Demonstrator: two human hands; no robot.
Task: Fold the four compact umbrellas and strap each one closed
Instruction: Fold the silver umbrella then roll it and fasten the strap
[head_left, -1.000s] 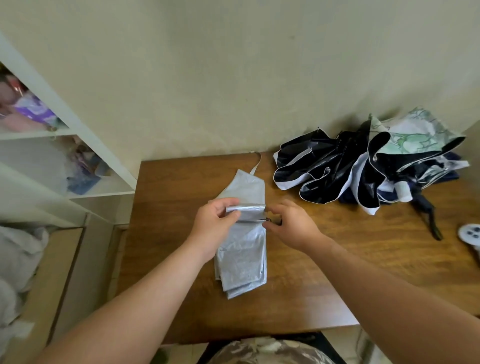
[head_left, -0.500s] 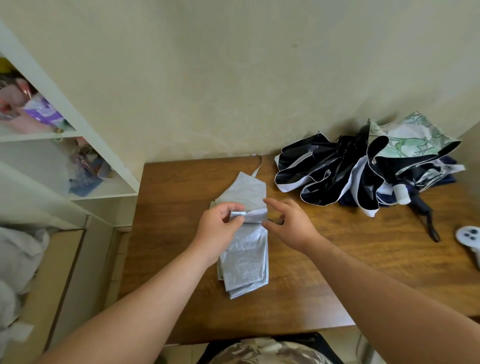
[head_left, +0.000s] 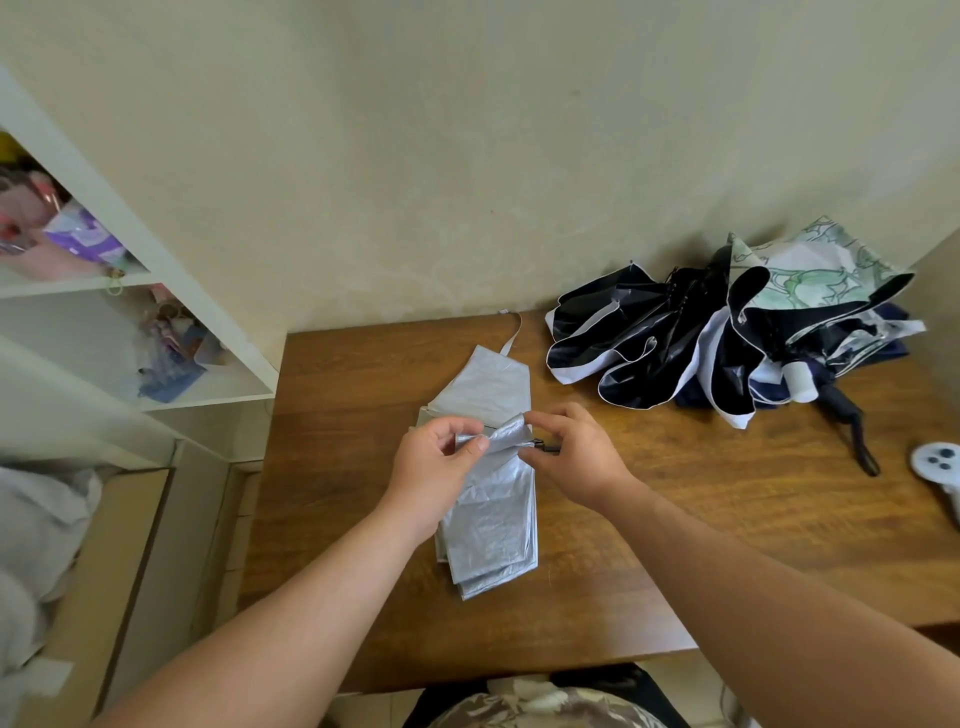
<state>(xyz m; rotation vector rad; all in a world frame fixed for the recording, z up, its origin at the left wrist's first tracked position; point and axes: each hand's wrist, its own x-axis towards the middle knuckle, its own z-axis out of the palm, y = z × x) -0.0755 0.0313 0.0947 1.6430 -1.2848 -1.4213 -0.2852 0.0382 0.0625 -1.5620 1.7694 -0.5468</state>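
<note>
We note the silver umbrella (head_left: 491, 514) lying flat on the wooden counter (head_left: 675, 545), its folded canopy running from the near edge toward the wall. Both hands meet over its middle. The left hand (head_left: 434, 467) pinches a crumpled band of silver fabric between thumb and fingers. The right hand (head_left: 574, 454) grips the other end of that band, with a small dark fitting showing at its fingertips. Beyond the hands, the canopy's far portion and a thin strap (head_left: 514, 332) reach toward the wall. Further right, well apart, we record a heap of unfolded umbrellas (head_left: 727, 338), black, white and green-printed. A white controller (head_left: 940, 465) sits at the counter's right edge.
</note>
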